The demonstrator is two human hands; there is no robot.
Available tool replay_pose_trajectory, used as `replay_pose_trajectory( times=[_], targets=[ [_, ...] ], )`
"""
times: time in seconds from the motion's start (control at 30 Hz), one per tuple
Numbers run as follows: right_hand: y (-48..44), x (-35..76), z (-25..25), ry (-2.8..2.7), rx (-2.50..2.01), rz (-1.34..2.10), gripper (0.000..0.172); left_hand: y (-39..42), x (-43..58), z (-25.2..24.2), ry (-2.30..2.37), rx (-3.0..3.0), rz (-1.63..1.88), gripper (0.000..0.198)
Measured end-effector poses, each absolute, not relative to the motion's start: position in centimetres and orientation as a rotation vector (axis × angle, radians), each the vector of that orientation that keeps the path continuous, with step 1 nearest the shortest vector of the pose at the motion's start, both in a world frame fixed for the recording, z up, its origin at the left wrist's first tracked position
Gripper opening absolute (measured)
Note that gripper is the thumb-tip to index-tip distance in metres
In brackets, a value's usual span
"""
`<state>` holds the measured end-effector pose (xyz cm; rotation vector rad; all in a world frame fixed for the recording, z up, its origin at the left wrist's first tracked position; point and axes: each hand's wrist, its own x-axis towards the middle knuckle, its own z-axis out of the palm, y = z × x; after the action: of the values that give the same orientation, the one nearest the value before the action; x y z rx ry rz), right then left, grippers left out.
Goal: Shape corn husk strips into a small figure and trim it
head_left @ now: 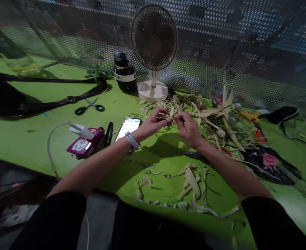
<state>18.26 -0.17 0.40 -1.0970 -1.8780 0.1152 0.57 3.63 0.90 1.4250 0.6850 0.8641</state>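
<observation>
My left hand, with a pale watch on its wrist, and my right hand meet over the green table. Between their fingertips is a thin pale strip of dried husk; its exact outline blends into the heap behind. Both hands are closed in a pinch, the right thumb pressed to its fingers. A tangled heap of dried husks lies just beyond and to the right. Loose husk pieces are scattered nearer the table's front edge. Under my right forearm shows part of a dark blade-like tool.
A white-based fan and a black bottle stand by the perforated metal screen. On the left are scissors, a lit phone, a purple power strip with a charger, and a strapped bag.
</observation>
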Motion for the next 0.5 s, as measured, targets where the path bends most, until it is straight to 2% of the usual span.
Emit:
replay_pose_trajectory(
  times=[0.13,0.33,0.5],
  targets=[
    [0.0,18.5,0.4,-1.848,-1.098,0.079,0.022,4.0,0.6,0.7,0.607,1.369,0.808,0.03],
    [-0.1,18.3,0.3,-1.793,-1.118,0.099,0.018,3.3,1.2,0.5,0.647,1.671,0.88,0.033],
    [-0.2,18.0,-0.1,-1.772,-1.139,0.186,0.018,2.6,1.7,0.2,0.577,1.386,0.963,0.026]
  ],
)
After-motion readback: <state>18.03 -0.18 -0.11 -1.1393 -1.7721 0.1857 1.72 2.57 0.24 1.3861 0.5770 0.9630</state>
